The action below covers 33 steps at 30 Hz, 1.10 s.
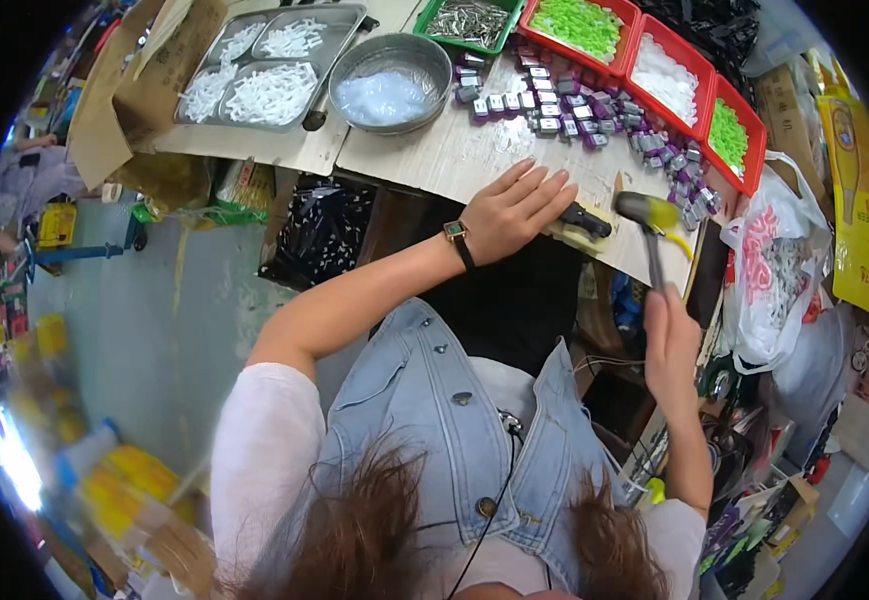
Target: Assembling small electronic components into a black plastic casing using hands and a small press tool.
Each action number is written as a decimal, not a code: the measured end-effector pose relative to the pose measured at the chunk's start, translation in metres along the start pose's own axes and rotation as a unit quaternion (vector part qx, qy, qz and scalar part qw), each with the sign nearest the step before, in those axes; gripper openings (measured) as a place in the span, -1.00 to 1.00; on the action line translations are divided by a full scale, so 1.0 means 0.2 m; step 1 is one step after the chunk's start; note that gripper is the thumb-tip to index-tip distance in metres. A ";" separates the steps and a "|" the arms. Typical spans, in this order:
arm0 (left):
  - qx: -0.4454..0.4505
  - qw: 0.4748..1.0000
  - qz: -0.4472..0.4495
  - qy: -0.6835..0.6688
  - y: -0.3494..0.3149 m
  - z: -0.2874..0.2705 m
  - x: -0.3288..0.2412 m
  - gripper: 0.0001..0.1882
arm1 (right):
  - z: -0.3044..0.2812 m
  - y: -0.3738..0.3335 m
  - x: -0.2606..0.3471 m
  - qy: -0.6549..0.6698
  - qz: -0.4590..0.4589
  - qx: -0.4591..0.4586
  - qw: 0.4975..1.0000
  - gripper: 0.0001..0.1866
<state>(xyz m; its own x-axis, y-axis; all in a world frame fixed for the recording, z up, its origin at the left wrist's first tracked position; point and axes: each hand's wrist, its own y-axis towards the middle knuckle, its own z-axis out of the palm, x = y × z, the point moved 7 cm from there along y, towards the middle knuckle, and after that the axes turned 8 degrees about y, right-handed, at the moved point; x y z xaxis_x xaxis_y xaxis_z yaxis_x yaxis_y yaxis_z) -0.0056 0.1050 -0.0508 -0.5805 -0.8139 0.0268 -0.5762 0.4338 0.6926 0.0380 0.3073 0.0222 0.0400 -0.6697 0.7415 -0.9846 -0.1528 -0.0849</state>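
My left hand (516, 212) lies at the front edge of the workbench, fingers extended close together over one end of a small black piece (588, 221). That piece rests on a pale block (576, 237); my thumb and what lies under the palm are hidden. Closed round a dark handle, my right hand (671, 338) holds a mallet (646, 211) with a black and yellow head. The mallet head is just right of the black piece, apart from it. Several small purple and grey parts (582, 112) lie scattered beyond my hands.
Red trays hold green pieces (576, 28) and white pieces (665, 78). A green tray (502, 44) of metal parts, a round metal bowl (346, 108) and a divided metal tray (326, 62) stand behind. A white plastic bag (754, 300) hangs at the bench's right side.
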 end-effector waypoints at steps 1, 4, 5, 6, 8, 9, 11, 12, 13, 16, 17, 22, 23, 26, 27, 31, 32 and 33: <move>0.000 1.000 -0.002 0.003 0.00 0.00 0.01 -0.57 | 0.00 -0.03 0.00 -0.005 -0.002 -0.019 1.000 -0.76; -0.005 1.000 0.003 0.000 0.00 0.01 0.01 -0.56 | 0.14 -0.03 -0.12 -0.102 -0.022 0.004 0.995 -0.78; -0.004 1.000 0.010 0.003 0.01 0.00 0.00 -0.56 | 0.14 -0.03 -0.16 -0.078 -0.002 0.023 0.997 -0.76; -0.002 1.000 0.010 0.008 0.00 0.00 -0.01 -0.56 | 0.11 -0.04 -0.11 -0.061 0.010 -0.001 0.998 -0.76; 0.003 1.000 0.015 0.017 0.01 0.01 0.01 -0.56 | 0.07 -0.06 -0.09 0.004 0.029 -0.049 0.998 -0.73; 0.001 1.000 0.014 0.014 0.02 0.00 0.02 -0.56 | 0.12 -0.05 -0.12 -0.025 0.022 -0.035 0.999 -0.73; 0.001 1.000 0.007 0.014 0.01 0.00 0.00 -0.57 | 0.20 -0.03 -0.18 -0.082 0.004 0.000 0.997 -0.72; -0.016 0.999 -0.007 0.043 -0.01 0.00 0.00 -0.53 | 0.18 -0.01 -0.16 -0.107 0.037 0.037 0.993 -0.72; 0.003 0.999 -0.037 0.034 -0.04 0.00 0.00 -0.51 | 0.14 0.01 -0.11 -0.105 0.027 0.035 0.994 -0.73; 0.029 0.991 -0.126 -0.018 -0.10 -0.02 0.02 -0.30 | 0.10 0.01 0.06 -0.027 0.019 -0.010 0.999 -0.74; -0.003 0.989 -0.146 -0.015 -0.12 -0.03 0.04 -0.28 | 0.14 0.02 0.05 -0.013 -0.028 -0.023 0.999 -0.74; -0.099 0.974 -0.202 -0.022 -0.21 -0.02 0.08 -0.29 | 0.19 0.16 0.08 -0.029 0.014 0.073 0.997 -0.69; -0.102 0.974 -0.202 -0.027 -0.21 -0.01 0.08 -0.31 | 0.19 0.19 0.06 -0.028 0.024 0.059 0.998 -0.68; -0.058 0.984 -0.166 0.034 -0.14 -0.05 0.07 -0.52 | 0.20 0.32 0.00 -0.030 0.031 0.162 0.986 -0.67; -0.037 0.987 -0.148 0.059 -0.13 -0.08 0.05 -0.59 | 0.15 0.40 -0.02 -0.074 -0.001 0.128 0.989 -0.65; 0.108 0.985 -0.112 -0.073 0.01 -0.14 0.04 -0.65 | -0.16 0.90 -0.41 -0.234 -0.160 -0.077 0.956 -0.73; 0.092 0.989 -0.096 -0.067 -0.01 -0.13 0.02 -0.64 | -0.18 0.93 -0.38 -0.277 -0.186 -0.075 0.940 -0.67; 0.077 0.993 -0.077 -0.055 -0.04 -0.09 0.01 -0.64 | -0.21 0.96 -0.35 -0.320 -0.213 -0.077 0.920 -0.59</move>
<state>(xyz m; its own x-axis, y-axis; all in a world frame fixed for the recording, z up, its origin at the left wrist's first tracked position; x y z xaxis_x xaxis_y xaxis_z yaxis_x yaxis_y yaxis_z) 0.0084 0.0935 -0.0433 -0.5334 -0.8314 -0.1557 -0.7392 0.3687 0.5637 -0.1615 0.3545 -0.0186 0.4714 -0.8712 0.1375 -0.8667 -0.4288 0.2548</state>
